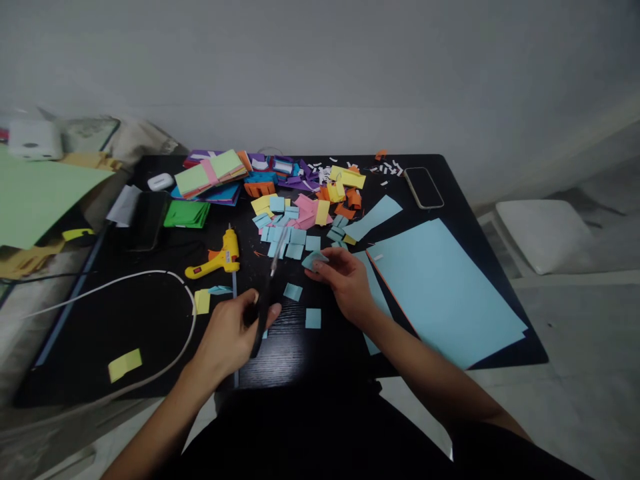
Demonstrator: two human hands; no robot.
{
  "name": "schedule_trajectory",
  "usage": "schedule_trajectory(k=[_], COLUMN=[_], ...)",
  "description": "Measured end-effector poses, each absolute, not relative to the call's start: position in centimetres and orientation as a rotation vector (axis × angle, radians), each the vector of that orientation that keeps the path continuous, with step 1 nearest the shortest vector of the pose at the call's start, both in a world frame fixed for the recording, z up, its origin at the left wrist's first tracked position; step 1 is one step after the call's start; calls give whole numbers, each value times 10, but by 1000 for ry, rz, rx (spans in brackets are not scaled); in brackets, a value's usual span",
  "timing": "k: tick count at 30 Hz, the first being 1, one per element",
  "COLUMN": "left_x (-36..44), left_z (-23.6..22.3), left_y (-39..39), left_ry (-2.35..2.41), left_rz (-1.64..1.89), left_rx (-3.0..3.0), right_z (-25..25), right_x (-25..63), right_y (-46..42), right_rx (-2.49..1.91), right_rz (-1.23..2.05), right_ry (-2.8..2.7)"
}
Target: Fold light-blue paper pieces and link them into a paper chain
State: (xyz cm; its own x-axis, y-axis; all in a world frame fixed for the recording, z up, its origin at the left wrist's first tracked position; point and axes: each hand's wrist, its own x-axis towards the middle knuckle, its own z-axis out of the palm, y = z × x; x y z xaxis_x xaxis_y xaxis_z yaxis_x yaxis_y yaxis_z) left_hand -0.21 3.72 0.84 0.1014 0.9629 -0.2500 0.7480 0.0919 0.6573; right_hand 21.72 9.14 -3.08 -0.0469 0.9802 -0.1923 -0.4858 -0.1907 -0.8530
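No writing, label, brand, number or sign can be read anywhere in this view. The yellow glue gun [216,259] shows an orange patch on its handle, but it is too small and blurred to tell whether it carries any lettering. The phone [423,187] lies with a dark, blank screen, and the coloured paper pieces [295,223] are plain.

We see a dim, muted room, soft even light off the pale wall [350,67], faint sheen on the black bench [300,347], weak shadows under our hands, edges bowed and stretched by the wide lens, left clutter blurred, slight grain throughout
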Motion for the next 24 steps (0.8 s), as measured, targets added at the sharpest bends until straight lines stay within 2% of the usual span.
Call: schedule_trajectory(k=[6, 11, 16, 24], left_x=[10, 39, 46, 35], left_z=[15, 15, 3, 0], left_y=[45, 48, 52, 61], left_ry=[1361, 1334, 1336, 1366], left_rz=[576, 924, 1127, 1020], left_rx=[1287, 838, 739, 1090], right_z=[-28, -30, -30, -26], right_x=[220, 219, 218, 218], right_y=[89, 84, 77, 80], right_rx=[-900, -891, -882, -891], right_rz=[1463, 1327, 1188, 1601], right_ry=[-972, -1187, -1359, -1076])
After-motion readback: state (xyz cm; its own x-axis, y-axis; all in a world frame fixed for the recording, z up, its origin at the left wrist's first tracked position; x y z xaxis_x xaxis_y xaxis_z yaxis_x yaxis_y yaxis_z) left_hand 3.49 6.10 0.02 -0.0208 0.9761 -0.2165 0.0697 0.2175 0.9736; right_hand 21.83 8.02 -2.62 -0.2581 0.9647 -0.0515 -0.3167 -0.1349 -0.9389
